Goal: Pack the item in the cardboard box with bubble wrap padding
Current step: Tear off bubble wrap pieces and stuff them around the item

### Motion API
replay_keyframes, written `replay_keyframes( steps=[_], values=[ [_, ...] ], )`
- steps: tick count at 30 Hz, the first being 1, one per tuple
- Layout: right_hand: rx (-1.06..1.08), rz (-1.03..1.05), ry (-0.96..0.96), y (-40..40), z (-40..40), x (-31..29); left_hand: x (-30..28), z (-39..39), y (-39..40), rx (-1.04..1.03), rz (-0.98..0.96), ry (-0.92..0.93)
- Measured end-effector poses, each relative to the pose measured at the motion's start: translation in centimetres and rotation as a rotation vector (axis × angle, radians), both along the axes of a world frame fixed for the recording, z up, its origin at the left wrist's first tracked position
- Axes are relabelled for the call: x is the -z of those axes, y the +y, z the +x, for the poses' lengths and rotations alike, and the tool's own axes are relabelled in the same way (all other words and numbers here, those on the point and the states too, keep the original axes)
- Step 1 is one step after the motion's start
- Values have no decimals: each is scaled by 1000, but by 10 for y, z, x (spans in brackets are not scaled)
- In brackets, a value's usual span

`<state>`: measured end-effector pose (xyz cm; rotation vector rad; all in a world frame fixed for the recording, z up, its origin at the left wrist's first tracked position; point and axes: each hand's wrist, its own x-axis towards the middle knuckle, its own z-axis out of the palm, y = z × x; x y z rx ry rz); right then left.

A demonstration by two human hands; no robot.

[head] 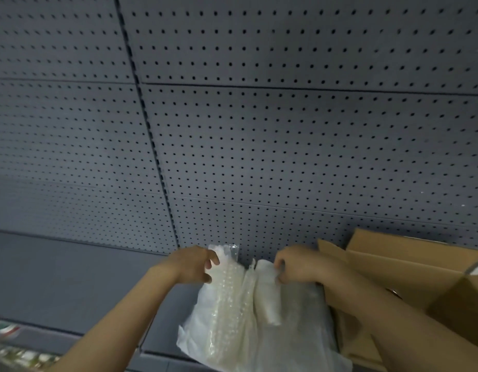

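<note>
A bunched sheet of clear bubble wrap hangs in front of me above the grey shelf, together with thin white plastic film. My left hand pinches its upper left edge. My right hand grips its upper right edge, fingers curled closed. An open brown cardboard box stands just right of the wrap, its flaps up, behind my right forearm. I cannot see what lies in the box or any item inside the wrap.
A grey shelf surface stretches to the left, backed by a grey perforated metal panel. Blurred colourful packages show at the bottom left below the shelf's front edge.
</note>
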<state>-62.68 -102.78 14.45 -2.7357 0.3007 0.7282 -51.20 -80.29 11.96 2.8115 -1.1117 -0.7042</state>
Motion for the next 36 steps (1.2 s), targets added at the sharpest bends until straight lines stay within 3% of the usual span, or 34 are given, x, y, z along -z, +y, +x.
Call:
replay_keyframes(
  steps=[7,16,19,22,28,33,36],
  values=[
    [41,14,119,33,25,48,18,12,30,-71,24,52],
    [314,80,249,91,43,120,48,58,70,-15,66,131],
    [455,69,193,120,52,141,54,76,82,23,66,146],
    [609,-72,106,154,61,157,62,87,94,39,73,167],
    [651,-301,134,207,80,192,79,85,107,63,76,227],
    [740,-324,-4,207,77,219,86,78,113,93,115,268],
    [729,-286,43,198,63,211,87,78,115,108,138,260]
  ],
)
